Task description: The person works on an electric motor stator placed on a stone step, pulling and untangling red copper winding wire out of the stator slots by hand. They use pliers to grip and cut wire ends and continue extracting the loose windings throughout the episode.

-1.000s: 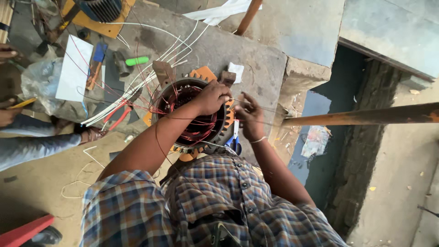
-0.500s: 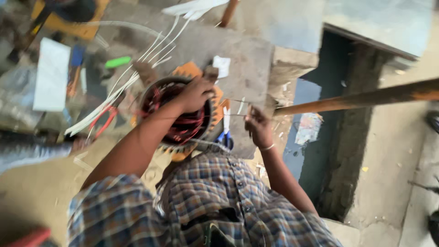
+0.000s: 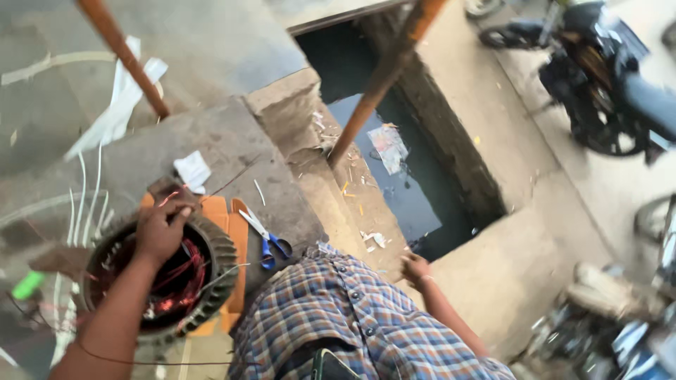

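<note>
Left hand [image 3: 160, 229] rests half-curled on motor stator [image 3: 158, 281], fingers at copper windings [image 3: 176, 278] — winding step underway. Right hand [image 3: 415, 269] out aside, closed on thin wire? cannot tell. Next needs careful threading. Scissors [image 3: 266, 241] beyond.

Checked blue, orange and white shirt [image 3: 352, 317], short sleeves.

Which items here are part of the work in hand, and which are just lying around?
In use:
- left hand resting on the motor stator
- red copper winding wire inside it
- right hand, held out to the side, holding nothing I can make out

Lying about:
- blue-handled scissors
- white paper scrap
- green marker
- motorcycle
</note>
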